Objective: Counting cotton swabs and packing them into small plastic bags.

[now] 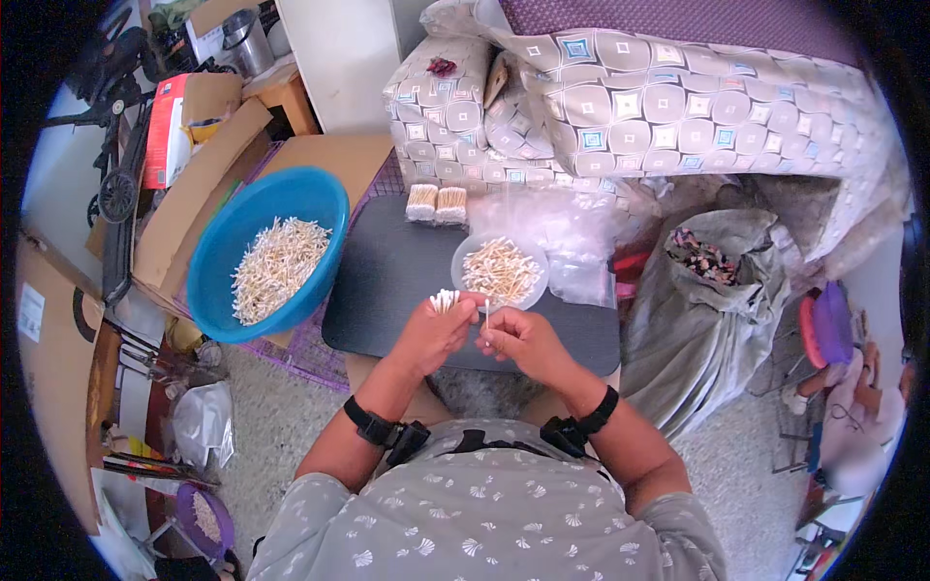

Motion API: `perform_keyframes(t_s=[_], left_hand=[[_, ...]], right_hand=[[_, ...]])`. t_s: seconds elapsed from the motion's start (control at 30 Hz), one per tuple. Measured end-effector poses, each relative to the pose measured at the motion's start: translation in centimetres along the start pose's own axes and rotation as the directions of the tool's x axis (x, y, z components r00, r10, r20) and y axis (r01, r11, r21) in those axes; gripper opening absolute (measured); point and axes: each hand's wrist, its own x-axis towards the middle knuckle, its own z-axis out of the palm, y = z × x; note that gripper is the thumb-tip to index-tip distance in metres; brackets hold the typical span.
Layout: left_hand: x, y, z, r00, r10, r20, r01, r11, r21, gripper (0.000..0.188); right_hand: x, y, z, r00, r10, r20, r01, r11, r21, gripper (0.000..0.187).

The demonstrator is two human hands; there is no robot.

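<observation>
My left hand (441,331) is closed round a bunch of cotton swabs (444,301), their white tips sticking up above the fingers. Close beside it, my right hand (524,342) pinches a single cotton swab (487,312), held roughly upright between thumb and finger. Just beyond both hands, a round white bowl (457,268) of loose cotton swabs (502,272) stands on the dark tabletop (387,281). Two packed bundles of swabs (436,204) sit at the table's far edge.
Left of the table, a tilted blue basin (206,261) holds a heap of swabs. Clear plastic bags (576,237) lie at the table's right. A grey cloth sack (697,320) stands beyond them, near a patterned sofa (668,107). Another person (852,416) is at the far right.
</observation>
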Motion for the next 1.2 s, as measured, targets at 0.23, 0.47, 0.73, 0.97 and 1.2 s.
perform_keyframes(t_s=[0.23, 0.47, 0.73, 0.97, 1.2], left_hand=[[-0.2, -0.4, -0.4, 0.991, -0.051, 0.123, 0.051, 0.999, 0.000, 0.027], [-0.5, -0.7, -0.4, 0.994, -0.023, 0.106, -0.001, 0.975, 0.222, 0.025], [-0.4, -1.3, -0.5, 0.997, 0.007, 0.078, -0.020, 0.986, 0.164, 0.026], [-0.4, -1.7, -0.3, 0.997, 0.014, 0.071, -0.027, 0.982, 0.186, 0.025], [-0.4, -2.2, -0.1, 0.999, 0.036, 0.030, -0.041, 0.982, 0.183, 0.023]], right_hand=[[-0.5, 1.3, 0.8, 0.999, -0.008, 0.031, 0.007, 1.000, 0.025, 0.013], [-0.7, 1.9, 0.8, 0.995, -0.075, -0.073, 0.069, 0.994, -0.088, 0.015], [-1.2, 1.8, 0.8, 0.996, 0.043, -0.084, -0.026, 0.980, 0.195, 0.015], [-1.3, 3.0, 0.2, 0.976, -0.077, -0.202, 0.087, 0.995, 0.046, 0.011], [-1.2, 2.7, -0.1, 0.938, -0.166, -0.305, 0.152, 0.986, -0.067, 0.012]])
